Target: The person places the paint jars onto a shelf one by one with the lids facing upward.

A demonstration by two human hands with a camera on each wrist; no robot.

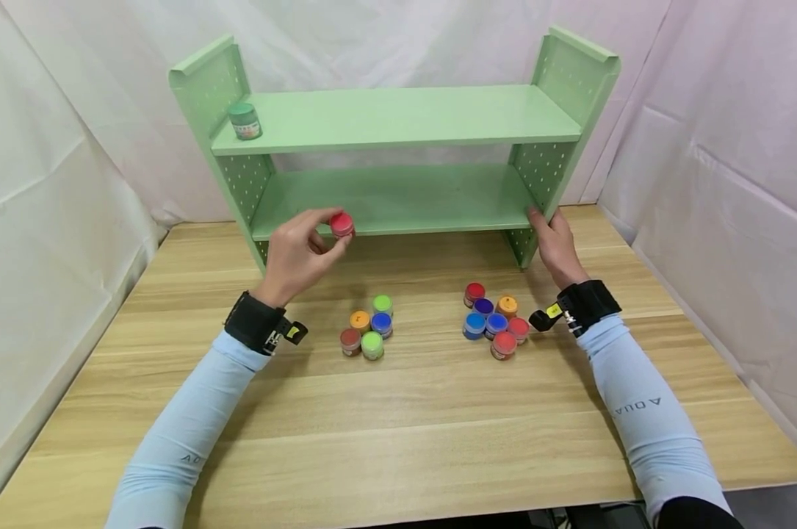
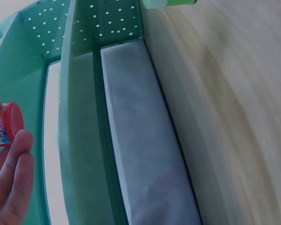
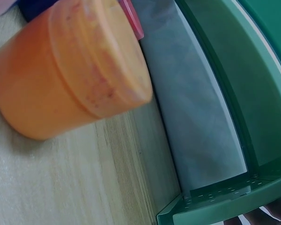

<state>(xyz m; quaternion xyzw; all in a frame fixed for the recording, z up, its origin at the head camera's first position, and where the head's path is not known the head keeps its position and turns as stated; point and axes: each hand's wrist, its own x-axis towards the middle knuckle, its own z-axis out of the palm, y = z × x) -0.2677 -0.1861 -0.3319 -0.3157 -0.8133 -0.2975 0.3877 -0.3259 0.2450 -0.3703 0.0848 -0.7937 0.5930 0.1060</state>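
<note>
Between thumb and fingertips, my left hand (image 1: 299,252) pinches a small paint jar with a red lid (image 1: 341,224), in front of the lower shelf's left half. The left wrist view shows the same red-lidded jar (image 2: 9,124) with its printed label turned to the camera. My right hand (image 1: 557,246) grips the right side panel of the green two-tier shelf (image 1: 398,117), near the lower board's front corner. In the right wrist view only dark fingertips (image 3: 274,211) show at the panel's edge. A green-lidded jar (image 1: 244,121) stands at the left end of the upper board.
Several jars with green, orange, blue and brown-red lids (image 1: 372,344) cluster on the wooden table (image 1: 398,419) left of centre. Another group with red, blue and orange lids (image 1: 496,325) stands to the right, close to my right wrist. White cloth (image 1: 735,206) surrounds the table.
</note>
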